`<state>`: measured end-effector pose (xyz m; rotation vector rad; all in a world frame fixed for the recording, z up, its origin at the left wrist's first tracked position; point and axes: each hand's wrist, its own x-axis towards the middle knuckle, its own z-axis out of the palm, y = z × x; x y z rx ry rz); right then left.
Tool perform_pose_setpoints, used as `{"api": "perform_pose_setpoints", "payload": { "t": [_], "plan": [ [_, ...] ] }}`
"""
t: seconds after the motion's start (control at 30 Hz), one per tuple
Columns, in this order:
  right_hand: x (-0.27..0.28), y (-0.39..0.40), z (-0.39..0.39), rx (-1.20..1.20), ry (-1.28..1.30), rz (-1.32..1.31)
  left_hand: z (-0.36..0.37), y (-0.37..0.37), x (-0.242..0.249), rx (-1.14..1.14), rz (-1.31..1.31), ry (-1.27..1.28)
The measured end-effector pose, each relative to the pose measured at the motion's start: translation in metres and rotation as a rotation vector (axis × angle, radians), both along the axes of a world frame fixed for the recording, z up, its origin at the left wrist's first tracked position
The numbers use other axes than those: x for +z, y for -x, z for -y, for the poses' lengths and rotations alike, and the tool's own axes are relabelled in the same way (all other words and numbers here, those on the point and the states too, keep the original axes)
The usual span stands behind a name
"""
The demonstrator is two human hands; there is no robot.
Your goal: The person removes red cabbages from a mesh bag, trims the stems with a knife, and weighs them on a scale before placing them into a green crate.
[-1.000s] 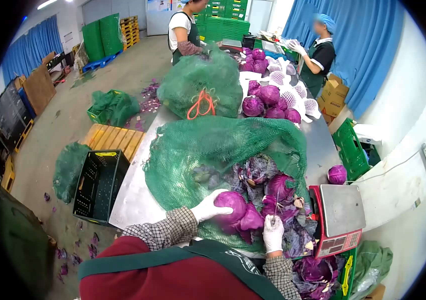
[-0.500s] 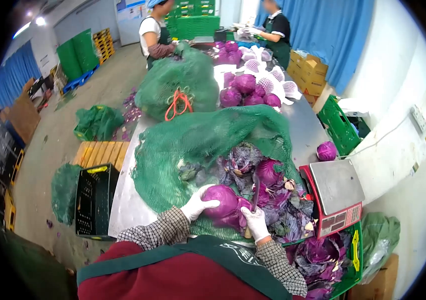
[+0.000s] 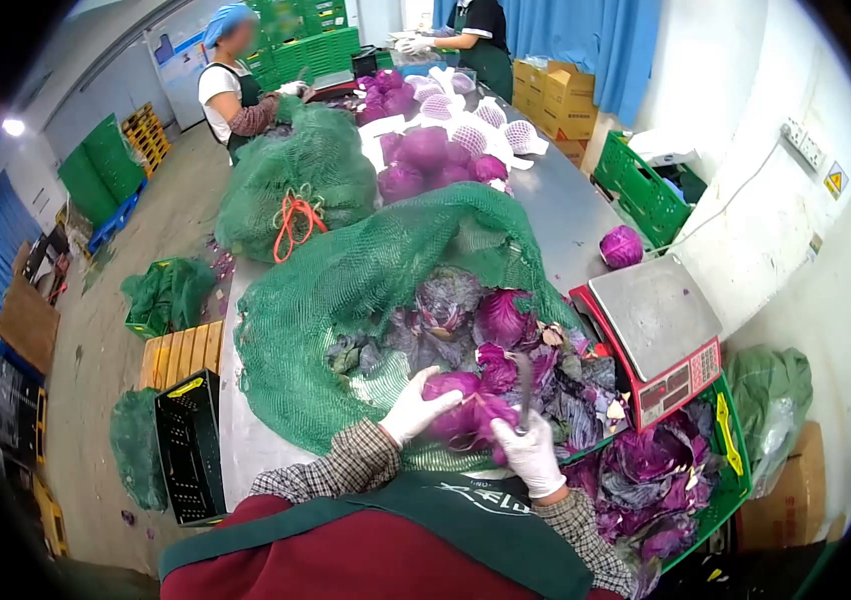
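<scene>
In white gloves, my left hand grips the left side of a purple cabbage in front of my apron. My right hand is closed around a knife, its dark curved blade pointing up and away from me. That hand is also against loose outer leaves at the cabbage's right side. Beyond lies an open green mesh bag, its mouth spread around a dull-leaved cabbage and a brighter purple one. Trimmed leaves are heaped beside my right hand.
A red scale stands right of the leaves, above a green crate full of leaves. A tied mesh bag, cabbages and foam nets lie farther back. Two people work at the far end. A black crate stands left.
The view has swung, shifting the far table and people leftward. My right hand has moved slightly right and down, with the knife blade more visible; leaves at the cabbage's right side look pulled outward.
</scene>
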<state>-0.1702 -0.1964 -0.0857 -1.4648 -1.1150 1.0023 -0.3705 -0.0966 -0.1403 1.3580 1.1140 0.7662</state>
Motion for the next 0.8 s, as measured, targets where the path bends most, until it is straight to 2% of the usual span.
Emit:
{"api": "perform_pose_setpoints", "payload": {
  "t": [0.03, 0.07, 0.1, 0.17, 0.2, 0.23, 0.27, 0.3, 0.33, 0.37, 0.43, 0.5, 0.53, 0.57, 0.6, 0.63, 0.7, 0.73, 0.77, 0.8],
  "plan": [
    [0.005, -0.007, 0.007, -0.047, 0.048, 0.037, -0.002, 0.001, -0.004, -0.001, 0.126, 0.113],
    [0.018, -0.02, 0.014, -0.14, 0.112, -0.114, -0.011, 0.006, -0.004, -0.004, 0.086, 0.143],
    [-0.003, -0.042, 0.025, -0.282, -0.018, 0.133, -0.026, 0.016, -0.026, -0.067, 0.226, 0.228],
    [-0.001, -0.084, 0.057, -0.422, 0.028, 0.206, -0.025, 0.022, -0.02, -0.092, 0.341, 0.245],
    [0.03, -0.095, 0.076, -0.524, 0.151, 0.119, -0.023, 0.022, -0.026, -0.095, 0.378, 0.212],
    [0.037, -0.113, 0.096, -0.648, 0.105, 0.097, -0.023, 0.022, -0.025, -0.077, 0.33, 0.194],
    [0.012, -0.171, 0.139, -0.656, 0.03, 0.582, -0.018, 0.019, -0.026, -0.07, 0.28, 0.194],
    [0.015, -0.182, 0.155, -0.678, 0.134, 0.919, -0.019, 0.013, -0.021, -0.063, 0.239, 0.172],
    [0.028, -0.173, 0.151, -0.715, 0.11, 0.947, -0.016, 0.007, -0.007, -0.061, 0.26, 0.238],
    [0.038, -0.16, 0.137, -0.751, 0.081, 0.974, -0.01, 0.0, 0.002, -0.052, 0.185, 0.177],
    [0.049, -0.108, 0.093, -0.644, -0.116, 0.48, 0.0, -0.013, 0.013, -0.025, 0.028, 0.048],
    [0.049, -0.066, 0.057, -0.287, 0.076, 0.417, 0.003, -0.018, -0.001, -0.024, -0.192, -0.084],
    [0.015, -0.049, 0.038, -0.171, -0.044, 0.398, 0.012, -0.021, 0.003, -0.005, -0.261, -0.22],
    [-0.009, -0.024, 0.021, -0.147, -0.136, 0.149, 0.022, -0.022, 0.011, 0.015, -0.329, -0.358],
    [-0.04, -0.018, 0.003, -0.1, -0.065, 0.136, 0.026, -0.019, 0.016, -0.043, -0.324, -0.323],
    [-0.024, -0.012, -0.004, -0.013, 0.08, -0.033, 0.029, -0.013, 0.009, -0.075, -0.255, -0.351],
    [-0.012, -0.01, -0.007, 0.079, 0.284, -0.2, 0.038, 0.003, 0.001, -0.144, -0.153, -0.429],
    [-0.023, -0.009, -0.004, 0.13, 0.296, -0.164, 0.039, 0.015, 0.005, -0.196, -0.169, -0.445],
    [-0.027, -0.008, -0.001, 0.153, 0.398, -0.189, 0.037, 0.027, -0.016, -0.126, 0.135, 0.038],
    [-0.03, -0.004, 0.0, 0.191, 0.36, -0.27, 0.031, 0.029, -0.015, -0.077, 0.226, 0.172]
  ]
}}
